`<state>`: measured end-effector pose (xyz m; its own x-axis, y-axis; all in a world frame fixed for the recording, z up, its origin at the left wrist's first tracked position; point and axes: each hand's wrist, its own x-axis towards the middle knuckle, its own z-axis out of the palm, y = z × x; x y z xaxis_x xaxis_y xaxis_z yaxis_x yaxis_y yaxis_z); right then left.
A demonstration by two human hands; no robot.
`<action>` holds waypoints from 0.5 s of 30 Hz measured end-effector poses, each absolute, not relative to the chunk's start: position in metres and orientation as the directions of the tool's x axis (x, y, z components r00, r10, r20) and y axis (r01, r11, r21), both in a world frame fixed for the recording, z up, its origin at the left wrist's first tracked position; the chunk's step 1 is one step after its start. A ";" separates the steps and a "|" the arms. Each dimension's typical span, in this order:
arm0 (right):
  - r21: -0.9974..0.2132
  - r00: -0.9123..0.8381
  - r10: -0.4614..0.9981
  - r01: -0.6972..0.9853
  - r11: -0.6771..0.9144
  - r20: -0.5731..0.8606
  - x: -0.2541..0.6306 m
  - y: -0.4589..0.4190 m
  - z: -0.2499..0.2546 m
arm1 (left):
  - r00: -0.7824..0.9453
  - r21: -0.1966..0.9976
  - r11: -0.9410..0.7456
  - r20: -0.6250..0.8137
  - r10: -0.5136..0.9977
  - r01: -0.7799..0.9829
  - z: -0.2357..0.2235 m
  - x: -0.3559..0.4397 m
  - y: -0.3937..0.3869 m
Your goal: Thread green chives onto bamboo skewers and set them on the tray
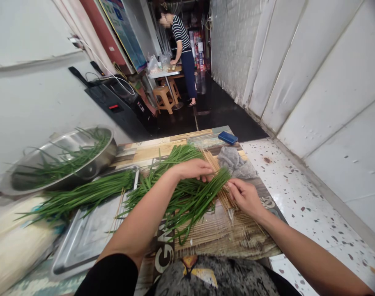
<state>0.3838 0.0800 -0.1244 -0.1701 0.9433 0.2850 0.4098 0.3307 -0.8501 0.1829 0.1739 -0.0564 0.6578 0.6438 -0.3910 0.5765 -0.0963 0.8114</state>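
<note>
My left hand [197, 169] curls its fingers round a bunch of garlic chives [216, 185], whose cut ends point to the right. Just right of those ends, my right hand [245, 196] is closed in a pinch on a thin bamboo skewer; its tip is hidden, and a faint length shows below the wrist. Under and between both hands lie many loose bamboo skewers [226, 200] in a slanting row. A larger heap of garlic chives [182, 154] spreads over the wood-patterned table [202, 238] beneath my left forearm.
To the left, a metal tray [97, 230] bears more chives and a few skewers. Behind it stands a steel basin [109, 154] of chives. A grey cloth [232, 160] and a blue box [228, 137] lie beyond my right hand. Another person [187, 53] bends over a far table.
</note>
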 end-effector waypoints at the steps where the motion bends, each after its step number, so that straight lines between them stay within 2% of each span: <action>1: -0.851 -0.163 0.944 0.410 0.329 0.287 0.384 0.079 -0.124 | 0.641 0.808 -0.098 -0.380 0.667 0.581 -0.053 0.177 0.173; 7: -0.876 -0.103 0.953 0.377 0.301 0.284 0.387 0.079 -0.120 | 0.552 0.724 -0.191 -0.301 0.777 0.663 -0.034 0.132 0.154; 9: -0.891 -0.055 0.958 0.357 0.282 0.281 0.390 0.080 -0.118 | 0.484 0.582 -0.247 -0.294 0.824 0.775 -0.031 0.119 0.141; 13: -0.902 -0.014 0.965 0.350 0.251 0.263 0.396 0.083 -0.116 | 0.269 0.134 -0.243 -0.244 0.932 0.961 -0.029 0.102 0.113; 15: -0.898 -0.029 0.966 0.362 0.248 0.256 0.397 0.084 -0.116 | 0.219 0.049 -0.214 -0.165 0.962 0.976 -0.028 0.101 0.105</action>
<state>0.3974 0.0838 -0.1157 -0.0285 0.9664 0.2556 0.3623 0.2483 -0.8984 0.1012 0.1053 -0.0280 0.2189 0.9616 -0.1653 0.9757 -0.2137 0.0487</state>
